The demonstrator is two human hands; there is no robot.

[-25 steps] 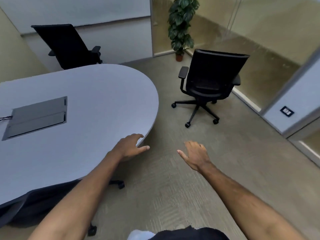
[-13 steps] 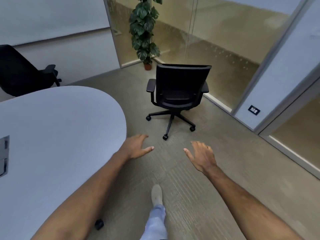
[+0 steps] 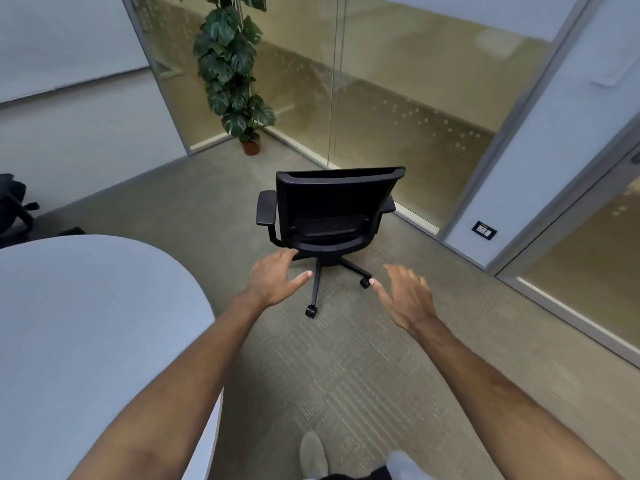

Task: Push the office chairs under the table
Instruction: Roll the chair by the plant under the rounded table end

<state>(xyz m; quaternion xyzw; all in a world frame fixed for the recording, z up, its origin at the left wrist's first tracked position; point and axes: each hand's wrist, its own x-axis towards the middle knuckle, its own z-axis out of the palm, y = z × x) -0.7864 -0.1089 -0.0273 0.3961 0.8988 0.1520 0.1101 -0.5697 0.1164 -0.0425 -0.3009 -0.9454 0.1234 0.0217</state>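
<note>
Far left edge: 2nd chair (image 3: 12,206), black, mostly cut off, behind the desk (image 3: 86,323). Desk is pale, rounded end, fills lower left. Potted plant (image 3: 232,64) in the corner by the glass wall (image 3: 398,98). Centre: black chair (image 3: 329,213) on carpet (image 3: 346,375), well apart from desk, back turned to the camera, armrests both sides, castor base showing below. Left hand (image 3: 273,280) out fwd, fingers apart, holding nothing, overlaps chair base in view; can't tell if touching. Right hand (image 3: 405,296) same, fingers spread, empty, just right of a castor. Shoe (image 3: 313,455) at bottom. Wall socket (image 3: 484,230) right.
</note>
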